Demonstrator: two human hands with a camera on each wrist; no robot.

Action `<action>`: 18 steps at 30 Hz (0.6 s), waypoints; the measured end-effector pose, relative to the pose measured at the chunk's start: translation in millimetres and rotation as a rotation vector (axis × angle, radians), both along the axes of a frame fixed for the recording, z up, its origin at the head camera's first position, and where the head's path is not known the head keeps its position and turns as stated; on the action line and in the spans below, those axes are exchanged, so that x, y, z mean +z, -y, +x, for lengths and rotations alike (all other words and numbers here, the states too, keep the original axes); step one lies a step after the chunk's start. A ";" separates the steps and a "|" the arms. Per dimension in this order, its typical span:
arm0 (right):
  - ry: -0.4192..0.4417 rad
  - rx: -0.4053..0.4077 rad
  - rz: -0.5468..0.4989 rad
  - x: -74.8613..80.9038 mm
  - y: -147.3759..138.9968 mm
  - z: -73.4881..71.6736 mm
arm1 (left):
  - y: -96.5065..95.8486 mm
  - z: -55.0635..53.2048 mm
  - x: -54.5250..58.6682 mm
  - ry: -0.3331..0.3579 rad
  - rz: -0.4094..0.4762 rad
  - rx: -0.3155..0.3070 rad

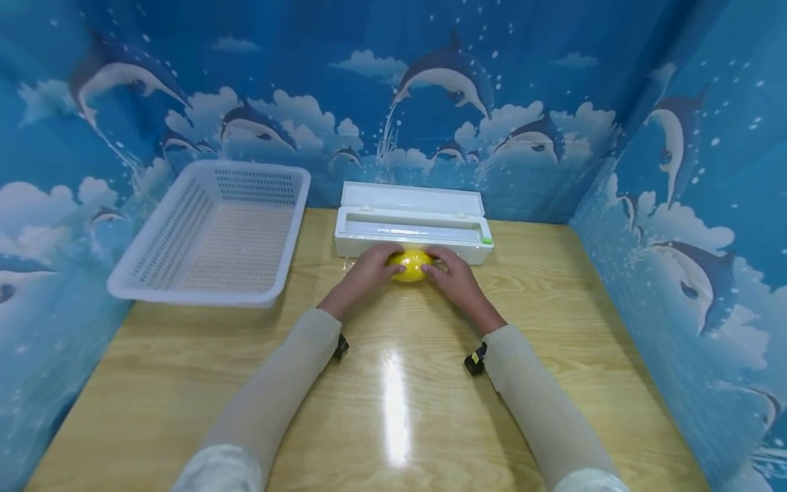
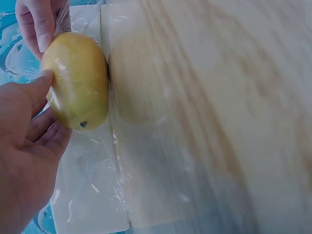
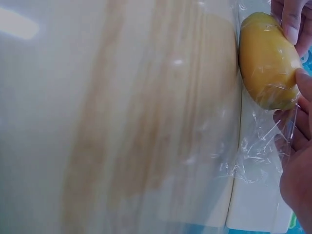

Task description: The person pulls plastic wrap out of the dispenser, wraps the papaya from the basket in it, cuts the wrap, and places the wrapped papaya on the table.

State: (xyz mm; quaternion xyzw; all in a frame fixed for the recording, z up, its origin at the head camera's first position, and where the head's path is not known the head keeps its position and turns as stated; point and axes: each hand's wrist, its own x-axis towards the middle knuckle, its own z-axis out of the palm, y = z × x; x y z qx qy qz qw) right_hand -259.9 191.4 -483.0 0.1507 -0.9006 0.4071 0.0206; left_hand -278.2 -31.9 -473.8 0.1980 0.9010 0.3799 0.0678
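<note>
A yellow mango (image 1: 411, 265), with clear plastic film (image 3: 261, 151) over it, is held between both hands in front of a white cling film box (image 1: 413, 236). My left hand (image 1: 371, 267) grips its left end, thumb on the near side and fingers beneath or behind. At the other end my right hand (image 1: 453, 275) grips it in the same manner. In the left wrist view the mango's dark stem spot (image 2: 83, 124) shows near the left hand's fingers. Wrinkled film spreads around the fruit and over the box front. Some fingertips are hidden behind the mango.
The box's lid (image 1: 412, 198) stands raised, showing the slot inside; a green piece (image 1: 487, 240) sits at its right end. To the left stands a white plastic basket (image 1: 285, 263) on the wooden table (image 1: 393, 389). Blue dolphin-print curtains (image 1: 344, 41) border the back and sides.
</note>
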 end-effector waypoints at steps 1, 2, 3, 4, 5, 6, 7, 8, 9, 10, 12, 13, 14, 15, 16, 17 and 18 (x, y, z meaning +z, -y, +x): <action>-0.002 0.000 0.001 -0.3 -0.2 -0.1 | -0.2 0.4 0.2 0.001 -0.008 -0.003; -0.004 0.000 0.006 0.0 -0.1 -0.1 | -0.5 0.7 0.8 0.001 -0.013 -0.006; -0.009 0.002 0.012 0.4 -0.2 -0.3 | -0.7 1.2 1.7 -0.002 -0.021 -0.010; -0.013 0.003 0.019 1.5 -0.1 -1.0 | -0.7 1.4 2.8 -0.009 -0.026 -0.013; -0.015 0.001 0.031 2.4 0.1 -1.5 | -0.6 1.6 3.7 -0.016 -0.035 -0.015; -0.012 0.002 0.042 3.5 0.2 -1.9 | -0.6 1.7 4.5 -0.023 -0.046 -0.019; -0.008 -0.001 0.054 4.6 0.2 -2.1 | -0.8 1.9 5.3 -0.033 -0.056 -0.024; -0.003 -0.003 0.068 5.5 -0.1 -2.2 | -1.1 1.9 5.9 -0.044 -0.064 -0.028; 0.000 -0.005 0.076 6.4 -0.5 -2.2 | -1.5 2.1 6.3 -0.056 -0.073 -0.033; 0.006 -0.006 0.082 7.2 -0.3 -2.1 | -1.2 2.3 6.9 -0.071 -0.079 -0.036; 0.010 -0.003 0.080 8.6 -0.2 -2.1 | -1.1 2.9 7.8 -0.098 -0.087 -0.042; 0.011 -0.002 0.077 9.1 -0.2 -2.0 | -1.2 3.4 8.2 -0.110 -0.086 -0.043; 0.013 0.000 0.072 9.5 -0.1 -1.7 | -1.3 3.9 8.4 -0.119 -0.087 -0.042; 0.014 0.004 0.069 9.5 -0.1 -1.5 | -1.5 4.6 8.5 -0.125 -0.090 -0.042; 0.017 0.006 0.064 9.5 0.0 -1.2 | -1.6 5.2 8.4 -0.127 -0.091 -0.040; 0.017 0.009 0.061 9.4 0.0 -0.9 | -1.9 5.7 8.4 -0.129 -0.095 -0.039; 0.019 0.008 0.059 9.0 0.0 -0.6 | -2.2 6.4 8.7 -0.129 -0.098 -0.038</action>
